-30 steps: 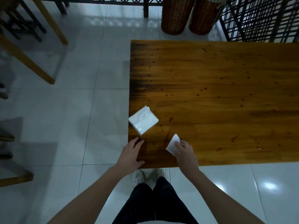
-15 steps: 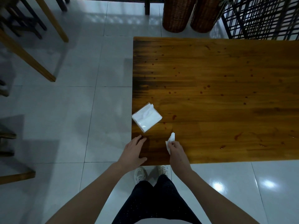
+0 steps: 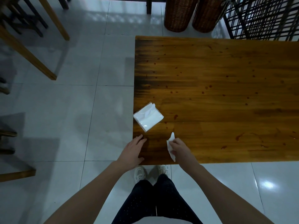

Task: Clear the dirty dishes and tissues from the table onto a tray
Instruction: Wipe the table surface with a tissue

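Tissues number two: one tissue pack and one loose tissue, both at the near left corner of the single wooden table. The tabletop runs out of view on the right, a wide stretch of wood dotted with reddish spots and smears. Two wicker baskets stand on the tiled floor just beyond the table's far edge, and broad pale tiles lie to its left. The pack sits turned diagonally, with one corner at the table's left edge. The left hand rests flat on the corner near the pack, fingers straight, holding nothing. The right hand has curled fingers pinching the loose tissue, which stands upright by the near edge. Whether it touches the wood cannot be told.
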Tool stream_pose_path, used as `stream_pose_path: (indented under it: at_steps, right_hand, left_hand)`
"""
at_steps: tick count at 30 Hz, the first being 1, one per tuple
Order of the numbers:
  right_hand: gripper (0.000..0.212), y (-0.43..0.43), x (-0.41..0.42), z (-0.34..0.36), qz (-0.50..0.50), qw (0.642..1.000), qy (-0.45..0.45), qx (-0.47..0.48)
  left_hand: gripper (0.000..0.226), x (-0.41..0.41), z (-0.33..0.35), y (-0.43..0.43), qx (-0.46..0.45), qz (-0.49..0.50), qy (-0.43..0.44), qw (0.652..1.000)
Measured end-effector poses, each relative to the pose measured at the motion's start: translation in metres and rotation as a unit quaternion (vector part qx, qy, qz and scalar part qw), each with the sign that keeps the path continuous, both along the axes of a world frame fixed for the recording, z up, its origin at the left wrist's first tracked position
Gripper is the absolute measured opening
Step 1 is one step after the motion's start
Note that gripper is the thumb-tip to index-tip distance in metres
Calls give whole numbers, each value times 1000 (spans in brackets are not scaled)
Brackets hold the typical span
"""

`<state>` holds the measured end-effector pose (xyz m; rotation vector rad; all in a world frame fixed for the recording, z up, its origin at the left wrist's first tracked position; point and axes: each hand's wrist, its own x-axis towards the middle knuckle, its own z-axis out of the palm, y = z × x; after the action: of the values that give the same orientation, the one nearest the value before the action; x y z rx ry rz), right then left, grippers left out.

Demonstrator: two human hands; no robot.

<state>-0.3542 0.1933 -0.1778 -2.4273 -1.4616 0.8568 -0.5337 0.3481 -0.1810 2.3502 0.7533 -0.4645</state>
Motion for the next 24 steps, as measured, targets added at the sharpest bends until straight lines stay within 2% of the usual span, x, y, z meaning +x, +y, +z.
stream_pose_path:
  at_steps: [4,7,13,20,24]
  right_hand:
    - [29,10,8,1,7,1000,-6,-6]
    - [27,17,5,-1,14,1000,-12,-12]
    - [12,36,-13,-2,-52,998,-11,40]
    - [11,65,-29,-7,-87,995,-3,52]
    - [9,59,5,-6,-183,982,-2,39]
  left_hand:
    - [78,0,1,1,-5,8,3,1000]
    - [77,1,2,1,-10,16,6,1000]
    - [77,0,1,2,-18,26,6,999]
    - [78,-2,-2,6,-22,22,9,999]
    - [78,-3,-2,8,-21,4,6,1000]
